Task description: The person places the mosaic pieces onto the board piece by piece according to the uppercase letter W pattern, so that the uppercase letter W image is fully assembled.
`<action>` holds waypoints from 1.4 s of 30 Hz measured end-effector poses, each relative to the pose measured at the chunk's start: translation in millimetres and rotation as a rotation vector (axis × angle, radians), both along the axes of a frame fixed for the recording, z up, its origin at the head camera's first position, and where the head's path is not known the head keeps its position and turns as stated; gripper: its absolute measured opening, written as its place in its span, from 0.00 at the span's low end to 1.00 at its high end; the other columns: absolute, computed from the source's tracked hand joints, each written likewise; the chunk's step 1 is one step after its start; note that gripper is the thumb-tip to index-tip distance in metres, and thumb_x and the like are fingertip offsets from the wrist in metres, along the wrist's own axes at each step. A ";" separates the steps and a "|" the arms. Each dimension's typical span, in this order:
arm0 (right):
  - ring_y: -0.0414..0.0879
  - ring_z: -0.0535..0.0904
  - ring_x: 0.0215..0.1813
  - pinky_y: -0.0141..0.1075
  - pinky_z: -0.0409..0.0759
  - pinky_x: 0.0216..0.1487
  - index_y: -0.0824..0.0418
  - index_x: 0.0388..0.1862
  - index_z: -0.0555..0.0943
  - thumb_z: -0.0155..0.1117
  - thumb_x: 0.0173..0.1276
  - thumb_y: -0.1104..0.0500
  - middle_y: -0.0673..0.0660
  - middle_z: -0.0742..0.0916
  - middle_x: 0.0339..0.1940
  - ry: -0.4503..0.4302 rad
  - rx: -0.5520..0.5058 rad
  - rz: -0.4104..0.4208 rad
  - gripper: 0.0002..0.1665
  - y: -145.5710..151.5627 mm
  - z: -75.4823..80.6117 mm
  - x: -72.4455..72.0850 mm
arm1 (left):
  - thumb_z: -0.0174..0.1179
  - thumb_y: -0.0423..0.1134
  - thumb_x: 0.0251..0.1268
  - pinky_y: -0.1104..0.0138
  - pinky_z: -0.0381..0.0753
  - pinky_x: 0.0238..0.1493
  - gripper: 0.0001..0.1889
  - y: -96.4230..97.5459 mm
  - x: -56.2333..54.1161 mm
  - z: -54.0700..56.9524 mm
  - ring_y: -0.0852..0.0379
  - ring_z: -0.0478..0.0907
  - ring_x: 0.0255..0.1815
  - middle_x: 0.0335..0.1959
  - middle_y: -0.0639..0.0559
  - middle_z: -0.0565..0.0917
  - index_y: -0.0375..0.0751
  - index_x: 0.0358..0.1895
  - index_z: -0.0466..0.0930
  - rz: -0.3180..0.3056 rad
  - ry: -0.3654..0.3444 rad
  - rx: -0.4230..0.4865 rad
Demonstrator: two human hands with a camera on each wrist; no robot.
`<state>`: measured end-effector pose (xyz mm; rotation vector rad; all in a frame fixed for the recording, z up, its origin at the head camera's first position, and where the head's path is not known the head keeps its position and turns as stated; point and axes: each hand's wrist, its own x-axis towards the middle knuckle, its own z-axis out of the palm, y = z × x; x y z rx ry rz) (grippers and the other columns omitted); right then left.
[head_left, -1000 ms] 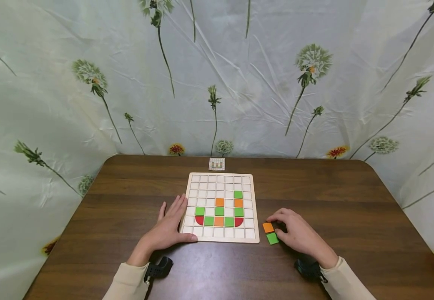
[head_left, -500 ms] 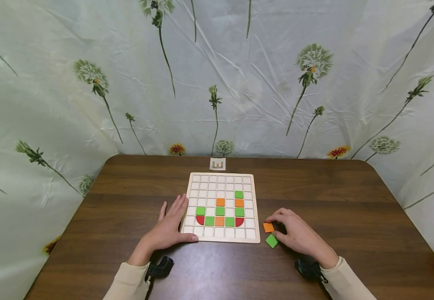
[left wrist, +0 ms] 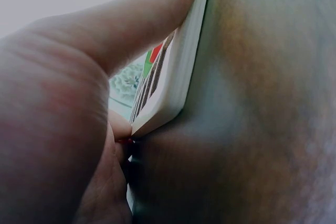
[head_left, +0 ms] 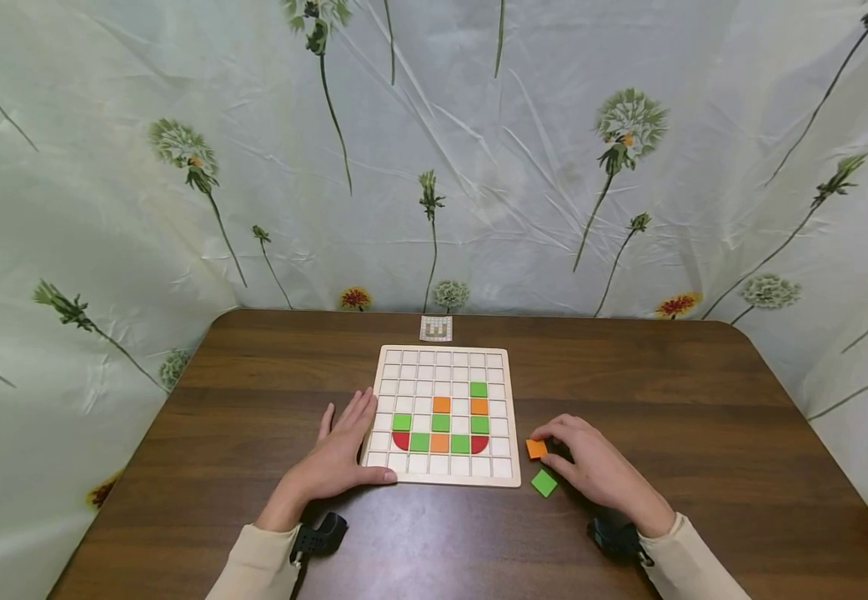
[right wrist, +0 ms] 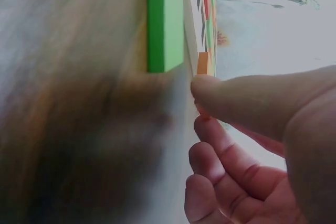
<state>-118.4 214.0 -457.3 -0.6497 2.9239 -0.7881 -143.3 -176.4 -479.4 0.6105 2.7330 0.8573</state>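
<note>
A square wooden grid board lies mid-table, with green, orange and red tiles set in some of its cells. Along its left edge rests my left hand, fingers straight, the thumb over the near left corner. To the right of the board my right hand pinches an orange square tile between thumb and forefinger. The right wrist view shows this orange tile partly hidden by the thumb. A loose green square tile lies on the table just below, apart from the fingers.
A small pattern card lies behind the board, near the table's far edge. Brown wooden tabletop surrounds the board. Behind it hangs a pale curtain printed with dandelions. Each wrist wears a black strap.
The green tile has turned to a diamond angle and now lies apart from the orange one. My right thumb has shifted onto the orange tile, which has moved slightly away. The left hand stays put.
</note>
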 end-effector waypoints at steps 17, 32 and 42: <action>0.46 0.80 0.47 0.44 0.81 0.50 0.56 0.50 0.86 0.74 0.64 0.61 0.47 0.84 0.46 0.055 -0.069 -0.024 0.16 -41.4 12.7 -9.7 | 0.70 0.68 0.51 0.41 0.23 0.73 0.65 -0.1 0.0 -0.4 0.44 0.35 0.83 0.83 0.42 0.41 0.33 0.81 0.42 0.002 -0.002 0.000; 0.44 0.77 0.40 0.38 0.78 0.44 0.56 0.47 0.87 0.74 0.64 0.58 0.47 0.85 0.41 0.096 -0.131 0.064 0.12 -99.7 6.8 -28.1 | 0.69 0.68 0.52 0.41 0.23 0.73 0.65 -1.1 -0.1 -0.1 0.44 0.35 0.83 0.83 0.43 0.41 0.34 0.81 0.42 0.002 -0.003 0.004; 0.43 0.78 0.42 0.39 0.78 0.46 0.58 0.49 0.87 0.72 0.65 0.58 0.50 0.87 0.42 0.055 -0.154 0.051 0.13 -129.4 6.0 -46.4 | 0.69 0.68 0.52 0.41 0.24 0.73 0.65 -0.3 0.3 1.3 0.43 0.36 0.83 0.83 0.41 0.42 0.32 0.81 0.42 -0.003 0.009 0.005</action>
